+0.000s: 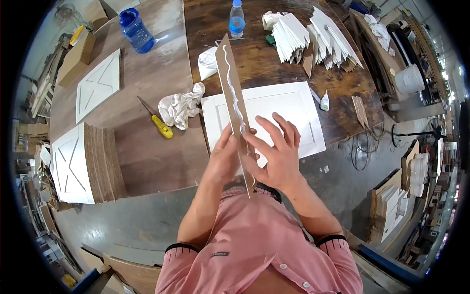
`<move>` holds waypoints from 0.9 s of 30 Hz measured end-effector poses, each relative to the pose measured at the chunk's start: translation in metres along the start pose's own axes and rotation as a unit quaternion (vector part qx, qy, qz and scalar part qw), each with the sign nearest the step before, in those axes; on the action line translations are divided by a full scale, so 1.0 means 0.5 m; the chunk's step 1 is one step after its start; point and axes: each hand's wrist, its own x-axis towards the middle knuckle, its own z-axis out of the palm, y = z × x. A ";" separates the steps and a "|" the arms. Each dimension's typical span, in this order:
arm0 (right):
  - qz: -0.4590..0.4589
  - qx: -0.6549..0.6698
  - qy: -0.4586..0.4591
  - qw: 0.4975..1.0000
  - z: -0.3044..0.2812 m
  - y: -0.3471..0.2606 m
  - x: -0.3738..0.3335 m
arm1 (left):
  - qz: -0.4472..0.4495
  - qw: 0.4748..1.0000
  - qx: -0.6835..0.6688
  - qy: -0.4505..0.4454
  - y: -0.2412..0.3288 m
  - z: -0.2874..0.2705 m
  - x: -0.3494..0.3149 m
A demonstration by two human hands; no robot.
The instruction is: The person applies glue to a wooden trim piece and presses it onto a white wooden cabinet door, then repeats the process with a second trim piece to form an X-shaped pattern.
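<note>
My left hand (224, 159) grips a long, narrow brown board strip (234, 98) by its lower part. The strip stands tilted on edge, its upper end pointing away from me. A wavy white line of what looks like glue runs along its brown face. My right hand (281, 159) is just to the right, fingers spread, with a fingertip touching or very close to the white line. Beneath both hands lies a white panel (289, 108) with a recessed rectangular middle, at the table's near edge. The strip and my hands cover part of it.
Left of the panel are a crumpled white cloth (181, 105) and a yellow-handled screwdriver (161, 126). A tall panel stack (105, 164) stands at the left. White pieces (291, 38) are piled at the back right, near a water bottle (237, 22). A small glue bottle (324, 101) lies right.
</note>
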 end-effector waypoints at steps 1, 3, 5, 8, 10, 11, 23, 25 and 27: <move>0.007 0.008 -0.007 1.000 0.004 -0.003 -0.008 | 0.007 1.000 0.000 0.000 0.000 -0.007 0.002; 0.003 0.007 -0.015 1.000 0.005 -0.007 -0.020 | 0.018 1.000 0.015 0.017 0.005 -0.007 0.006; -0.003 -0.002 -0.028 1.000 0.005 -0.011 -0.035 | 0.011 0.999 0.013 0.027 0.011 -0.003 0.006; 0.012 0.006 -0.042 0.999 0.004 -0.015 -0.054 | 0.015 0.999 0.008 0.033 0.013 -0.015 0.008; 0.019 0.006 -0.053 0.998 0.000 -0.019 -0.069 | 0.025 0.999 0.004 0.028 0.015 -0.016 0.010; 0.027 0.005 -0.064 0.998 -0.002 -0.021 -0.076 | 0.024 0.998 0.021 0.055 0.019 -0.009 0.011; 0.041 0.024 -0.101 0.994 -0.016 -0.035 -0.131 | 0.066 0.994 0.010 0.084 0.031 -0.025 0.027; 0.040 0.030 -0.098 0.994 -0.018 -0.036 -0.135 | 0.073 0.994 0.017 0.086 0.031 -0.026 0.029; 0.041 0.038 -0.103 0.993 -0.025 -0.035 -0.136 | 0.077 0.991 0.016 0.107 0.031 -0.033 0.030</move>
